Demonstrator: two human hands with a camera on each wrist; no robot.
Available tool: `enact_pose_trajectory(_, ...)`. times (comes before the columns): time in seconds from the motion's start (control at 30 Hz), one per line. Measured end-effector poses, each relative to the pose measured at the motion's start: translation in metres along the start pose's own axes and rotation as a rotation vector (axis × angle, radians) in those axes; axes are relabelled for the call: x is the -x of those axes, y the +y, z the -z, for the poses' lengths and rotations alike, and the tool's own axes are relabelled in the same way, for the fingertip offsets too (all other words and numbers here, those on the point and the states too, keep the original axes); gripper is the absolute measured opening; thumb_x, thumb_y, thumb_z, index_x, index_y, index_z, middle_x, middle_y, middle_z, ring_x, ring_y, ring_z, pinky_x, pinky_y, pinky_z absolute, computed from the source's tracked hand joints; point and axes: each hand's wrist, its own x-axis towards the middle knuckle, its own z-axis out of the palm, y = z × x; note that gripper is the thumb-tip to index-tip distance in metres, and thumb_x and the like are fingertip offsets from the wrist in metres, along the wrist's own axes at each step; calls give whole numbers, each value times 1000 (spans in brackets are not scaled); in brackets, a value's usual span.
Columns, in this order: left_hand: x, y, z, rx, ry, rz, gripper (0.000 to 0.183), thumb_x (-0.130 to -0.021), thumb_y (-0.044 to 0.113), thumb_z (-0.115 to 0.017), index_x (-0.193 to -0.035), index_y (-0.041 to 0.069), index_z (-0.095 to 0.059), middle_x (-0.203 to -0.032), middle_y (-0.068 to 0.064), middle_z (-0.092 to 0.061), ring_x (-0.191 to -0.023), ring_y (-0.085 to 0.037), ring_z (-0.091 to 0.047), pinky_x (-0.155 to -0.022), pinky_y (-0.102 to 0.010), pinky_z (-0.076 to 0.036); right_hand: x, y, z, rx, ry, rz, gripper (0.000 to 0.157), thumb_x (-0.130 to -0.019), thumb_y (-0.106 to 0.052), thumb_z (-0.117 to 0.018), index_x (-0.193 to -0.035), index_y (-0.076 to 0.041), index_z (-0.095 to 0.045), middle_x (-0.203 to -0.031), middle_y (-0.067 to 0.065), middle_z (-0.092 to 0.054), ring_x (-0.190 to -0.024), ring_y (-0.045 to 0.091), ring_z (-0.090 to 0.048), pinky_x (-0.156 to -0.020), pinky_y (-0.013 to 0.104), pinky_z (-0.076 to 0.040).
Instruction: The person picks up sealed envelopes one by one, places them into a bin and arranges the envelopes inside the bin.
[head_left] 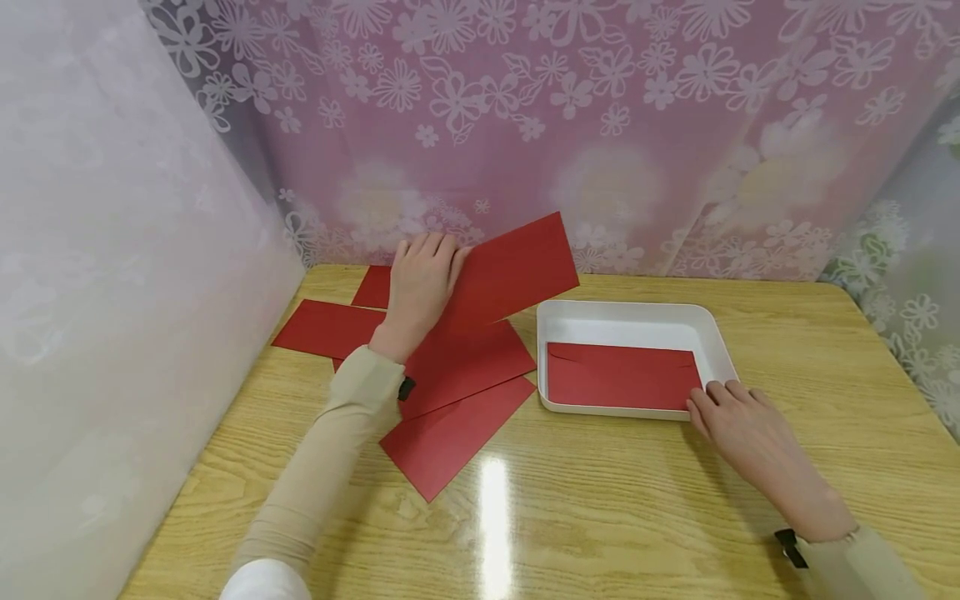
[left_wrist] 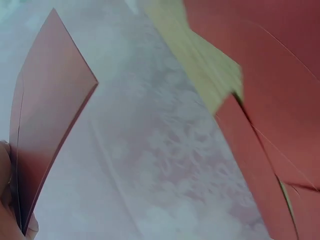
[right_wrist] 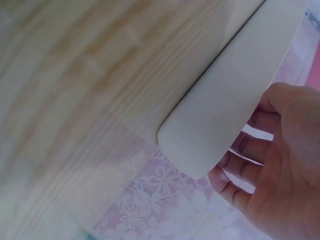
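A red envelope [head_left: 517, 265] is raised above the table in my left hand [head_left: 422, 279], which grips it by its left end. In the left wrist view the same envelope [left_wrist: 50, 95] stands nearly edge-on, and only a bit of the hand shows. Under that hand several red envelopes [head_left: 467, 362] lie overlapped and fanned out. My right hand [head_left: 738, 425] holds the front right corner of a white tray [head_left: 630, 312], its fingers curled over the rim. Inside the tray, toward the front, lies a red envelope [head_left: 622, 377] with its flap edge facing up.
The wooden table [head_left: 600, 508] runs up to a pink flowered curtain [head_left: 525, 125] at the back. A pale sheet [head_left: 112, 292] hangs along the left side, and another flowered sheet [head_left: 915, 292] along the right.
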Motion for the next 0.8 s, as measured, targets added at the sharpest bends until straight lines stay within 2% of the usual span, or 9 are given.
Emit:
enact_pose_trajectory(0.27,-15,34,-2,44,14,-55,30,-107,31,-52,-96,7,-65,-94,-8,-64,-88,-25,-58,-75,-38,-37,1,1,0,-3,-15,-5,54,-111,-35,-12,-75,-7,-40,-64,3,-33,-56,24,-33,-50,29,-24)
enact_pose_trajectory(0.63,-28,84,-29,82,-9,-128,29,-105,38,-54,-99,12,-65,-93,-2,-64,-85,-18,-58,-71,-33,-35,1,1,0,9,1,3,48,-110,-31,-20,-74,-6,-40,-63,3,-33,-56,24,-33,-50,28,-23)
enact_pose_trajectory(0.8,-34,109,-40,131,-40,-169,26,-103,38,-57,-103,13,-65,-96,0,-64,-90,-17,-59,-73,-31,-37,1,1,1,1,-1,-2,51,-111,-33,-17,-74,-6,-41,-63,4,-34,-56,24,-34,-50,28,-23)
